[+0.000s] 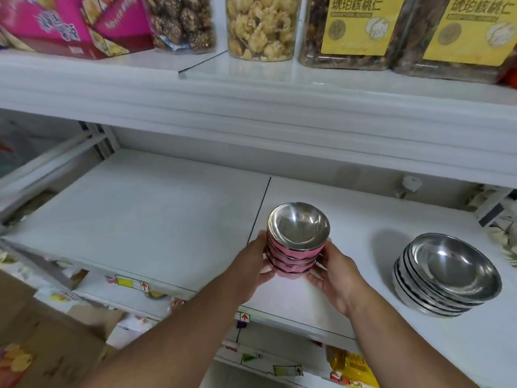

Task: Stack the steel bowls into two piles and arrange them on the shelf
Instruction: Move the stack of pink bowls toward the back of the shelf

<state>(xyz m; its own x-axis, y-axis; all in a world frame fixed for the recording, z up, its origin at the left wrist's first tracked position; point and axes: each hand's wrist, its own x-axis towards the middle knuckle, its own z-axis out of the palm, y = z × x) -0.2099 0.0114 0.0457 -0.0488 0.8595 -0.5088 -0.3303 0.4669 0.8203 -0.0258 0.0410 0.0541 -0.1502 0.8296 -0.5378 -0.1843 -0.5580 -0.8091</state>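
Observation:
A pile of small pink-sided steel bowls [297, 242] sits in the middle of the white shelf [156, 219], tilted slightly away from me. My left hand [251, 261] clasps its left side and my right hand [334, 271] clasps its right side. Whether the pile's base rests on the shelf I cannot tell. A second pile of several wider plain steel bowls [447, 273] stands alone at the right of the same shelf, apart from both hands.
The upper shelf [251, 102] overhangs and carries snack jars [261, 26], yellow-labelled tubs [361, 29] and a pink box [64, 23]. A small white knob [409, 186] sits at the back right. Cardboard boxes [56, 345] and packets lie below.

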